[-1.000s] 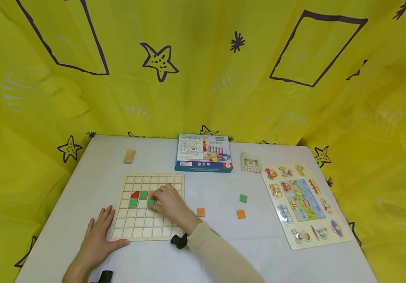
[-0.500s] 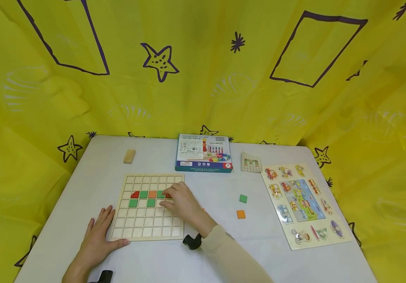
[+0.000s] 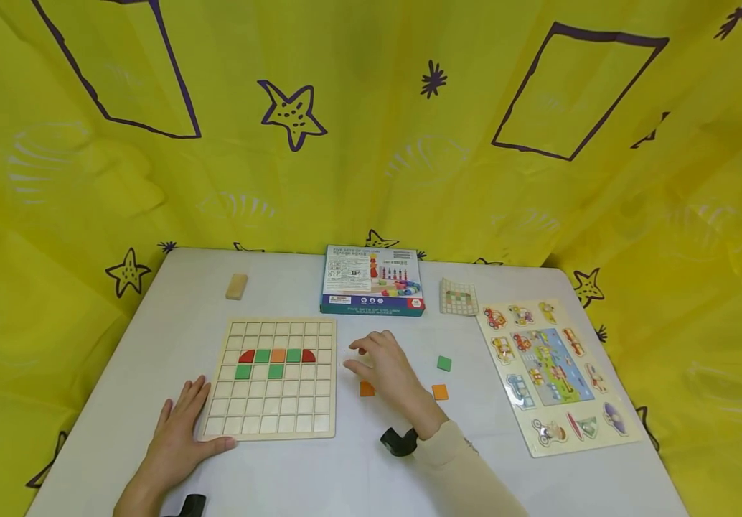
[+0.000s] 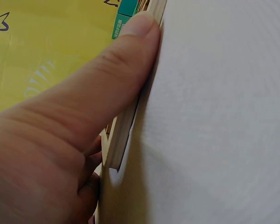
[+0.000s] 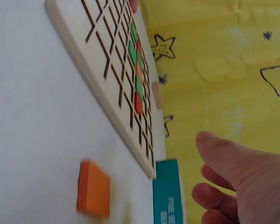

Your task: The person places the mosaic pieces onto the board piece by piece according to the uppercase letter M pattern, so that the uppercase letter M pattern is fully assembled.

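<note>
A wooden grid board [image 3: 261,424] lies on the table. One row holds a red quarter-round tile [image 3: 246,356], a green tile [image 3: 262,355], an orange tile [image 3: 278,355], a second green tile [image 3: 293,355] and another red quarter-round tile [image 3: 308,356]. Two more green tiles sit in the row nearer the person. My left hand [image 3: 176,441] rests at the board's near left corner, fingers spread along the side and thumb [image 4: 140,25] on the near edge. To the right of the board, my right hand [image 3: 390,370] hovers with fingers loosely bent around nothing, close to a loose orange tile [image 5: 94,190].
Farther right lie a loose green tile [image 3: 445,364] and a second orange tile [image 3: 440,392]. A picture puzzle board [image 3: 518,424] covers the right side. Behind stand a boxed toy [image 3: 371,280], a small pattern card [image 3: 458,297] and a wooden block [image 3: 237,286].
My right hand has left the grid board and moved right toward the loose orange tile. The right-hand red quarter-round tile, formerly under its fingers, now shows fully. My left hand stays put.
</note>
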Available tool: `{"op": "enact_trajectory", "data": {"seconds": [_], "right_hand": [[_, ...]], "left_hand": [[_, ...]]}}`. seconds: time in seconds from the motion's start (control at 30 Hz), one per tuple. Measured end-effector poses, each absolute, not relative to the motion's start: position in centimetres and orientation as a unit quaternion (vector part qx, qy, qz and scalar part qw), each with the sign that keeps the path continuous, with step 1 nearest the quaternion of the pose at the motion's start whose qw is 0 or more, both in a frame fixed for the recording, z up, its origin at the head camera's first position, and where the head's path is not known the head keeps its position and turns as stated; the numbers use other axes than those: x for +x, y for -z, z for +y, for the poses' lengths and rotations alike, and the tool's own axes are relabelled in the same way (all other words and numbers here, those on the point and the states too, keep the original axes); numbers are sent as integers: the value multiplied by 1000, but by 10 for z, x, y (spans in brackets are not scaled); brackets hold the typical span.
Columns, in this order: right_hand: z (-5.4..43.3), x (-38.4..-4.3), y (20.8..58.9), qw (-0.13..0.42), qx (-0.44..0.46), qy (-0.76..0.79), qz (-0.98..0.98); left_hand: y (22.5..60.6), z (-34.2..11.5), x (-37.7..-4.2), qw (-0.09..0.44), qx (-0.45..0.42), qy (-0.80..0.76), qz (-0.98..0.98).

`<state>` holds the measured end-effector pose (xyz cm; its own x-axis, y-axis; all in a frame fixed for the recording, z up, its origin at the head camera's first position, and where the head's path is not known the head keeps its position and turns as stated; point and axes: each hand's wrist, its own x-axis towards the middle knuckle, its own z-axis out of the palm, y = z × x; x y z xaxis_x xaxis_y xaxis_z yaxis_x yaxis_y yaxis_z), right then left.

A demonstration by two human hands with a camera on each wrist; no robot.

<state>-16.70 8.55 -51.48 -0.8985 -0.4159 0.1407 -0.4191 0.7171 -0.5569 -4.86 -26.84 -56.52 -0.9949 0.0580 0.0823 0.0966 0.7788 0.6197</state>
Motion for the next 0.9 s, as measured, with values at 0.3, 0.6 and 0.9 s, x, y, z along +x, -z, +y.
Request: {"op": "enact_trajectory", "data": {"seconds": [0.3,0.6,0.9], "right_hand": [[134,-167,518,36,172,-315,-933],[175,-166,527,47,129,-319,-938],[205,-163,531,52,97,-318,-942]], "left_hand": [[566,-269,-48,31,-44,332,-942],[567,-270,-49,35,-46,329,-943],[567,-270,-48,34,-46,334,-941]]}}
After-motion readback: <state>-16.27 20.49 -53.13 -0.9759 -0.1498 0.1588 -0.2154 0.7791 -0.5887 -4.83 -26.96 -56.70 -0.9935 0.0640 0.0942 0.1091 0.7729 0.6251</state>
